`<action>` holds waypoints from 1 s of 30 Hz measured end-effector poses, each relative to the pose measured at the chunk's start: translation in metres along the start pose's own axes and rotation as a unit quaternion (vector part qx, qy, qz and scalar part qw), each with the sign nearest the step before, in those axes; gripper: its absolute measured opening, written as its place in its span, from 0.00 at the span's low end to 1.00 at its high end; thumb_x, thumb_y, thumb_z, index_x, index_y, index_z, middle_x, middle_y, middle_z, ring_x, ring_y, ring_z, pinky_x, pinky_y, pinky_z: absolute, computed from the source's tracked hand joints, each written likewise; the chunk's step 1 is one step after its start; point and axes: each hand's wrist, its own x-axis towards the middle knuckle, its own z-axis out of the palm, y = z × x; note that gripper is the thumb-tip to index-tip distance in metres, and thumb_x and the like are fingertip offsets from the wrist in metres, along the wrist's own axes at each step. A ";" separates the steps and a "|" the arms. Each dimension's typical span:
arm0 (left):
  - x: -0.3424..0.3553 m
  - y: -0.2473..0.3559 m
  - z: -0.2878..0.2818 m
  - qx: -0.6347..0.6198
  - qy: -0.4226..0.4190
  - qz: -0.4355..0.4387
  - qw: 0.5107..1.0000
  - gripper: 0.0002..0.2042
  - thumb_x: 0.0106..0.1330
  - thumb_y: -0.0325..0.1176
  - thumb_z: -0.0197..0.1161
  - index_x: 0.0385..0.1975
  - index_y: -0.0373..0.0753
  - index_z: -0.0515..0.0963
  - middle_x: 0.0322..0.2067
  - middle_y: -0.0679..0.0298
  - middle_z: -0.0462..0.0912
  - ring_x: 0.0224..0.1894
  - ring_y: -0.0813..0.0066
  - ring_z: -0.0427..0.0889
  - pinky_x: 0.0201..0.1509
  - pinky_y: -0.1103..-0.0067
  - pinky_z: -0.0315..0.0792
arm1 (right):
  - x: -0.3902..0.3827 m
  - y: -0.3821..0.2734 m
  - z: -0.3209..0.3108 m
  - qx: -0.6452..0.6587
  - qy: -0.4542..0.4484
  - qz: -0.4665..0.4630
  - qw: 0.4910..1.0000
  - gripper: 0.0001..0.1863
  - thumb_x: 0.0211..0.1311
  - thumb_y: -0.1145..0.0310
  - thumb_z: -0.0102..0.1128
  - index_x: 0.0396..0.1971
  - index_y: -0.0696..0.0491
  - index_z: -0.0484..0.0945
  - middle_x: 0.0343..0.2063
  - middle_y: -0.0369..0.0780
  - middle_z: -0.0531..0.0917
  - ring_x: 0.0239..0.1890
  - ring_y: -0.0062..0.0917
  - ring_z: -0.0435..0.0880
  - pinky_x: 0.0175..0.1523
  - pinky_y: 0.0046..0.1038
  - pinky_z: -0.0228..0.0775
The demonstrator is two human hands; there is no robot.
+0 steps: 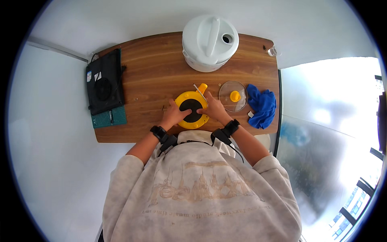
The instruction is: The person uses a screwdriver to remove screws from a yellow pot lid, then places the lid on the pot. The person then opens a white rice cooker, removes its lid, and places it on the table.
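A round yellow pot (187, 95) with a dark round middle and a short yellow handle lies near the front of the table. I cannot tell whether its inside or its underside faces up. My left hand (174, 115) grips its left edge, the thumb reaching over the dark middle. From the right, my right hand (213, 108) holds the opposite edge, its thumb also on the dark part. A thin white stick-like piece (198, 90) slants past the handle toward my right fingers; whether they touch it is unclear. Beside that hand lies a clear glass lid (226, 96) with a yellow knob.
A large white lidded bucket (201, 40) stands at the back. A crumpled blue cloth (263, 107) lies at the right edge. On the left, a flat black appliance (104, 86) rests partly over a green cutting mat (121, 115). The wooden table (149, 60) meets walls behind it.
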 end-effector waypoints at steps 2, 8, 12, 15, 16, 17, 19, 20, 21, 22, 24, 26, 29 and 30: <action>0.007 -0.007 0.005 0.044 0.014 0.007 0.999 0.47 0.54 0.54 0.72 0.59 0.24 0.54 0.44 0.37 0.82 0.41 0.43 0.86 0.37 0.63 0.83 | -0.001 0.000 0.001 0.004 0.000 0.001 1.000 0.39 0.48 0.58 0.80 0.56 0.53 0.64 0.42 0.55 0.85 0.46 0.52 0.85 0.48 0.44 0.78; 0.009 -0.009 0.008 0.121 0.038 0.007 0.992 0.51 0.51 0.57 0.72 0.62 0.23 0.53 0.46 0.38 0.82 0.48 0.42 0.83 0.50 0.60 0.79 | -0.005 -0.001 -0.002 0.045 -0.019 0.013 0.999 0.37 0.52 0.59 0.77 0.56 0.53 0.63 0.42 0.55 0.85 0.45 0.50 0.85 0.49 0.44 0.78; 0.008 -0.006 0.005 0.126 0.032 0.003 0.992 0.52 0.51 0.55 0.72 0.64 0.23 0.52 0.46 0.39 0.82 0.49 0.43 0.83 0.51 0.61 0.79 | -0.008 -0.021 -0.023 0.131 -0.106 0.103 0.980 0.35 0.55 0.60 0.75 0.57 0.54 0.63 0.45 0.55 0.84 0.47 0.49 0.85 0.51 0.42 0.78; 0.001 -0.004 0.004 0.137 0.040 0.018 0.990 0.51 0.52 0.54 0.72 0.63 0.22 0.52 0.46 0.39 0.82 0.49 0.43 0.83 0.51 0.62 0.78 | -0.005 -0.006 -0.008 0.081 -0.058 0.044 0.994 0.35 0.55 0.60 0.75 0.57 0.54 0.64 0.46 0.53 0.84 0.48 0.48 0.85 0.51 0.42 0.77; 0.001 -0.005 0.004 0.135 0.035 0.021 0.990 0.50 0.52 0.53 0.73 0.63 0.22 0.52 0.46 0.39 0.82 0.49 0.43 0.83 0.52 0.63 0.78 | -0.004 -0.005 -0.007 0.064 -0.054 0.041 0.996 0.35 0.55 0.60 0.75 0.56 0.54 0.64 0.47 0.53 0.84 0.48 0.48 0.85 0.51 0.42 0.77; 0.003 -0.008 0.003 0.133 0.029 0.023 0.990 0.50 0.53 0.53 0.73 0.63 0.22 0.52 0.46 0.39 0.82 0.49 0.43 0.83 0.53 0.63 0.77 | -0.004 -0.004 -0.006 0.048 -0.050 0.038 0.997 0.35 0.54 0.59 0.75 0.56 0.54 0.65 0.47 0.52 0.84 0.48 0.48 0.85 0.51 0.42 0.77; 0.006 -0.010 0.002 0.125 0.020 0.026 0.992 0.50 0.53 0.52 0.73 0.63 0.22 0.53 0.46 0.39 0.82 0.48 0.44 0.84 0.51 0.64 0.79 | -0.003 -0.005 -0.004 0.013 -0.031 0.030 0.999 0.36 0.52 0.58 0.76 0.55 0.54 0.65 0.47 0.52 0.84 0.48 0.47 0.85 0.50 0.42 0.77; 0.007 -0.011 0.002 0.120 0.016 0.026 0.992 0.49 0.53 0.52 0.73 0.63 0.22 0.53 0.47 0.39 0.82 0.47 0.45 0.84 0.48 0.65 0.80 | -0.003 -0.006 0.002 -0.005 -0.016 0.024 1.000 0.36 0.51 0.57 0.77 0.55 0.54 0.66 0.47 0.51 0.84 0.48 0.47 0.85 0.49 0.42 0.77; 0.005 -0.007 0.000 0.114 0.011 0.026 0.993 0.49 0.53 0.51 0.73 0.63 0.22 0.53 0.47 0.39 0.81 0.46 0.46 0.85 0.46 0.65 0.82 | -0.005 -0.008 0.004 -0.024 0.000 0.020 1.000 0.37 0.50 0.56 0.78 0.54 0.53 0.66 0.46 0.51 0.84 0.47 0.47 0.85 0.49 0.43 0.77; 0.003 -0.004 -0.002 0.096 -0.007 0.016 0.995 0.49 0.54 0.51 0.73 0.63 0.21 0.52 0.47 0.38 0.81 0.46 0.47 0.85 0.42 0.67 0.83 | -0.006 -0.009 0.004 -0.025 0.002 0.024 0.999 0.37 0.49 0.56 0.78 0.54 0.53 0.66 0.46 0.51 0.84 0.47 0.47 0.85 0.48 0.43 0.77; 0.000 0.006 -0.010 0.059 -0.039 -0.006 0.997 0.49 0.56 0.50 0.73 0.63 0.21 0.52 0.49 0.38 0.79 0.44 0.50 0.86 0.34 0.69 0.85 | -0.005 -0.012 0.001 -0.029 0.007 0.029 0.999 0.38 0.48 0.54 0.79 0.54 0.53 0.67 0.45 0.51 0.85 0.47 0.48 0.84 0.48 0.43 0.77; 0.014 -0.014 -0.007 0.029 -0.053 0.021 0.998 0.49 0.58 0.49 0.73 0.65 0.20 0.48 0.50 0.37 0.78 0.44 0.52 0.87 0.28 0.72 0.85 | 0.000 -0.009 0.004 -0.038 0.011 0.025 0.999 0.38 0.48 0.54 0.79 0.54 0.53 0.67 0.44 0.50 0.85 0.47 0.48 0.84 0.47 0.44 0.77; 0.013 -0.014 -0.014 0.000 -0.100 0.029 0.995 0.51 0.61 0.46 0.72 0.67 0.20 0.41 0.53 0.37 0.76 0.45 0.53 0.87 0.28 0.73 0.86 | -0.002 -0.005 0.007 -0.051 0.018 0.017 0.998 0.39 0.48 0.53 0.78 0.54 0.53 0.67 0.43 0.50 0.85 0.47 0.48 0.84 0.47 0.44 0.78; 0.011 -0.011 -0.018 -0.007 -0.118 0.026 0.993 0.52 0.63 0.44 0.71 0.68 0.20 0.38 0.53 0.37 0.75 0.45 0.54 0.87 0.30 0.73 0.86 | -0.002 -0.006 0.008 -0.054 0.021 0.012 0.998 0.39 0.48 0.53 0.78 0.55 0.53 0.67 0.43 0.50 0.85 0.47 0.48 0.84 0.47 0.45 0.78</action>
